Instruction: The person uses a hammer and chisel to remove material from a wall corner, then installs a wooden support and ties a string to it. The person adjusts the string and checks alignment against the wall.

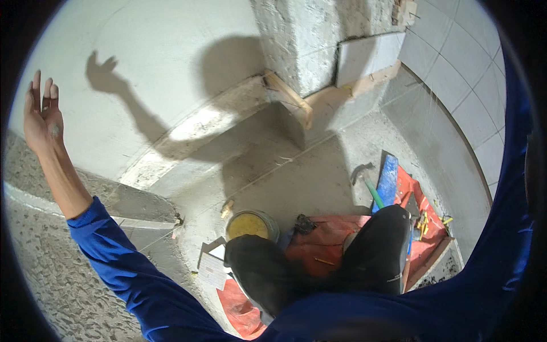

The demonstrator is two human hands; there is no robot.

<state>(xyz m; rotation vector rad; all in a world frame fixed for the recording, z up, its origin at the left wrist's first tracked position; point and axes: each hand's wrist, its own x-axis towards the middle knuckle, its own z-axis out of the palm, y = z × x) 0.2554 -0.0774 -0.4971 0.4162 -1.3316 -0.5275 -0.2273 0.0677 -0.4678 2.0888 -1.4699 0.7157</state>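
My left hand (44, 121) is raised at the far left, palm showing and fingers stretched out, with a pale smear on the palm. It holds nothing and appears near the smooth whitish wall (154, 40). Its shadow falls on that wall. My right arm, in a blue sleeve (515, 188), runs up along the right rim, and the hand at its end is out of the picture. Between my knees and the walls lie a hammer with a green handle (373, 192), a blue flat tool (388, 176) and a round bucket (248, 226) with something yellowish inside.
Red sheeting (319, 239) covers part of the floor under my legs, with small yellow pieces (422, 223) on it at right. A white tile (370, 57) sits on a wooden batten against the rough column (319, 34). Tiled wall (456, 74) curves along the right. Cut tile pieces (213, 270) lie by the bucket.
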